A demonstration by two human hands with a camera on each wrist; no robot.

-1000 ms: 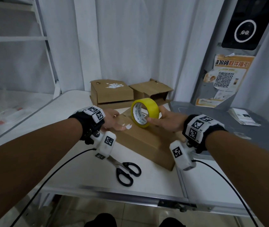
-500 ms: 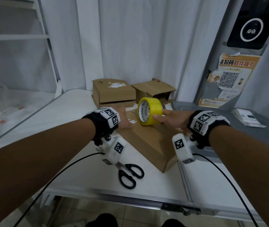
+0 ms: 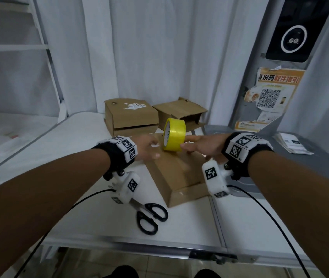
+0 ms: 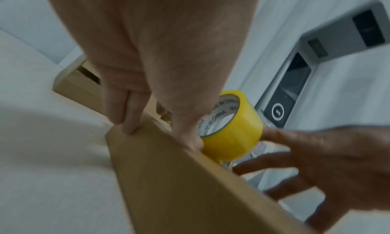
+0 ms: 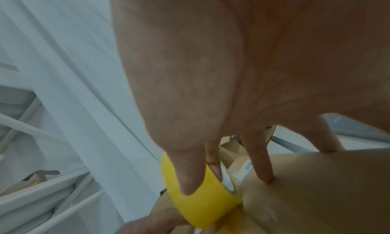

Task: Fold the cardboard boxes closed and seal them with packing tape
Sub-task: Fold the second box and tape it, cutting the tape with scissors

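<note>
Head view: the flat cardboard box lies on the white desk, its long axis running from the near right corner toward the far left. The yellow tape roll stands on edge on the box's far end, core opening facing left. The right hand pinches the roll, thumb on the outer band and index finger on its right rim. The left hand lies on the box top beside the roll, fingers straight.

Left wrist view: the left fingers press the box's left edge; the thumb touches the roll.

Right wrist view: the remaining right fingers are spread, tips on the box top.

Head view only: scissors lie on the desk near the box, and two more boxes stand behind.
</note>
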